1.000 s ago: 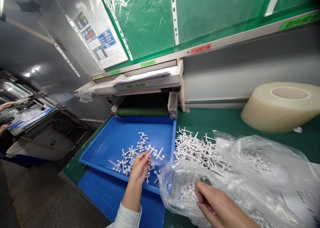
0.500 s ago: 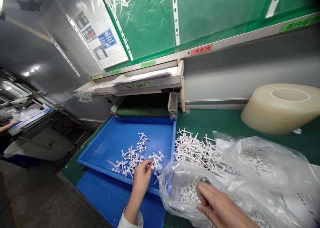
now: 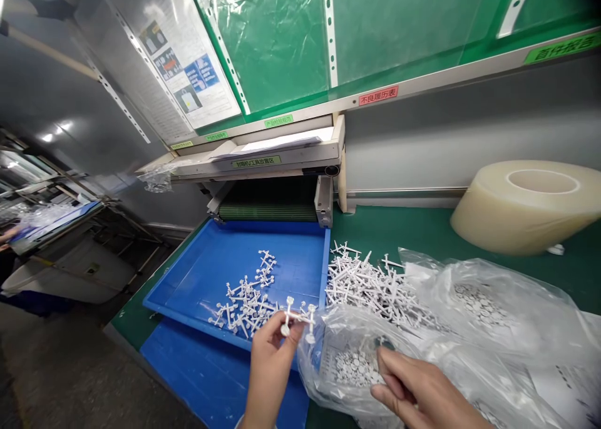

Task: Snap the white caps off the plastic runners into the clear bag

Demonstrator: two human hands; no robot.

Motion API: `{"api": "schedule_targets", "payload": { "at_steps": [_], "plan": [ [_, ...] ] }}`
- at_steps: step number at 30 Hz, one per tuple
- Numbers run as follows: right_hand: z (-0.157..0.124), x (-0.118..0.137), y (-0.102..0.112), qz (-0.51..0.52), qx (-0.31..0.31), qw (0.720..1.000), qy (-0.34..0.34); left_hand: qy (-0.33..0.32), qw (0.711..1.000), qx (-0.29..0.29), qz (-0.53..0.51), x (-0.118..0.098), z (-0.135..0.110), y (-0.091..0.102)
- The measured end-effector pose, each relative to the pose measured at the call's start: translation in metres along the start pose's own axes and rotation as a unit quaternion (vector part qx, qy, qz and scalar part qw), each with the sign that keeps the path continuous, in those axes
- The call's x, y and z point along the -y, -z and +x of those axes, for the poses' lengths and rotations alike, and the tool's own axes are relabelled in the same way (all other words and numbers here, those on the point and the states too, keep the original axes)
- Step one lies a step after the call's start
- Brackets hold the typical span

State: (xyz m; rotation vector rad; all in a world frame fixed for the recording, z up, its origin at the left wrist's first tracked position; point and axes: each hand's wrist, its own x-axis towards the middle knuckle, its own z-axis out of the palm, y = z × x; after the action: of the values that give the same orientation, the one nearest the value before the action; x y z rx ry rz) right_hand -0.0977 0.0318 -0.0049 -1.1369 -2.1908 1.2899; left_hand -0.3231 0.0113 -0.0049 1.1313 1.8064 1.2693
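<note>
My left hand (image 3: 275,351) pinches a white plastic H-shaped piece (image 3: 297,318) with round discs on its ends, above the near right corner of the blue tray (image 3: 188,272). Similar white pieces (image 3: 244,307) lie in a loose cluster in that tray. My right hand (image 3: 413,382) is at the mouth of a clear plastic bag (image 3: 323,388) holding many small white discs (image 3: 357,366). Its thumb and fingers are closed together; what they hold, if anything, is hidden. Beyond the bag is a heap of thin white sticks (image 3: 370,285) on the green table.
Another clear bag (image 3: 516,285) with small discs lies to the right. A large roll of clear tape (image 3: 526,216) stands behind it. A small conveyor (image 3: 267,211) ends at the tray's far side, under a shelf (image 3: 244,160) with papers. A co-worker's hand (image 3: 8,235) shows far left.
My left hand has come nearer to me and slightly right with the white piece, which now shows clearly above the tray's corner. My right hand has stayed almost in place by the bag.
</note>
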Motion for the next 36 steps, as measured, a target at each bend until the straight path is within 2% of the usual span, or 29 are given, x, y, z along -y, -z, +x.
{"api": "schedule_targets", "payload": {
  "at_steps": [2,4,6,8,11,15,21,24,28,32,36],
  "plan": [
    [0.000,0.005,0.008,0.090,-0.016,0.995,-0.037,-0.018,0.998,0.032,-0.056,-0.013,-0.018,-0.011],
    [0.001,0.012,0.018,0.204,-0.028,0.976,-0.064,-0.046,0.989,0.069,-0.122,-0.021,-0.032,-0.023],
    [0.001,0.018,0.026,0.290,-0.010,0.954,-0.074,-0.086,0.976,0.108,-0.166,-0.024,-0.042,-0.034],
    [0.001,0.024,0.032,0.332,0.024,0.940,-0.079,-0.132,0.966,0.143,-0.173,-0.023,-0.047,-0.042],
    [-0.003,0.029,0.035,0.358,0.046,0.928,-0.089,-0.178,0.958,0.172,-0.146,-0.021,-0.049,-0.048],
    [-0.008,0.030,0.037,0.386,0.064,0.915,-0.098,-0.204,0.948,0.202,-0.133,-0.021,-0.051,-0.050],
    [-0.008,0.030,0.041,0.368,0.082,0.921,-0.096,-0.164,0.937,0.250,-0.183,-0.019,-0.054,-0.048],
    [-0.008,0.030,0.041,0.367,0.087,0.921,-0.096,-0.177,0.931,0.273,-0.164,-0.021,-0.052,-0.044],
    [-0.009,0.030,0.040,0.371,0.077,0.920,-0.100,-0.215,0.935,0.257,-0.121,-0.024,-0.049,-0.042],
    [-0.006,0.027,0.036,0.404,0.047,0.906,-0.114,-0.258,0.934,0.239,-0.062,-0.026,-0.046,-0.041],
    [-0.004,0.020,0.029,0.469,0.125,0.861,-0.152,-0.326,0.920,0.217,0.010,-0.023,-0.045,-0.042]
  ]
}}
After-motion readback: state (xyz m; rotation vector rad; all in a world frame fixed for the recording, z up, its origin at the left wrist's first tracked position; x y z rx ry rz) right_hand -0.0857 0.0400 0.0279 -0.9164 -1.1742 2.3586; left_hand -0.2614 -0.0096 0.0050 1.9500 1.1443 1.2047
